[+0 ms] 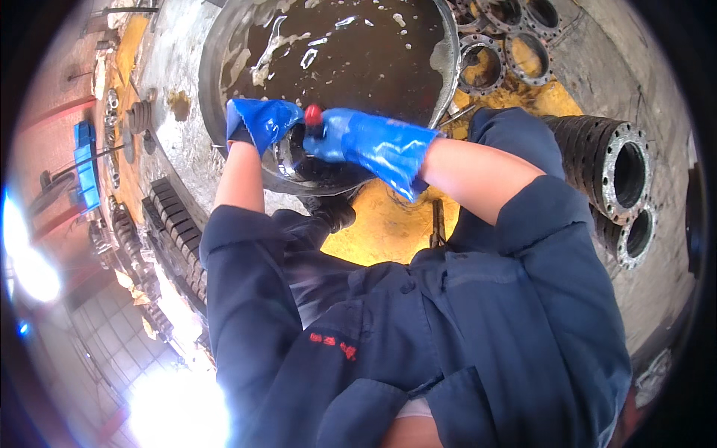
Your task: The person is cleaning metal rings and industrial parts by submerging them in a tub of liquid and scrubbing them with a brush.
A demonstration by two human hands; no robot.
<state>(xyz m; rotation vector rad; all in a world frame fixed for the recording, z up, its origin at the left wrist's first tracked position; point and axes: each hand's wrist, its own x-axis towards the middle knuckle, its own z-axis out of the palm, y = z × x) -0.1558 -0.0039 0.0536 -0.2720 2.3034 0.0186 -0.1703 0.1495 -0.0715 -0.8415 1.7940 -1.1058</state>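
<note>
Both my hands wear long wet blue rubber gloves and meet at the near rim of a large round metal basin (211, 82) of murky brown liquid. My left hand (270, 123) is closed on a dark, shiny metal part (287, 158), probably a ring, tilted against the rim. From the right, my right hand (328, 136) grips a tool with a red-ended handle (313, 115). Its working end is hidden by the glove and the part, so its kind does not show. The fingers of both hands are partly covered.
Stacked dark flange rings (626, 173) with bolt holes lie on their sides at the right. More flange rings (480, 66) lie flat beyond the basin. A row of dark ribbed parts (175, 224) and a blue box (86, 166) are at the left. Yellow flooring (377, 224) shows below the basin.
</note>
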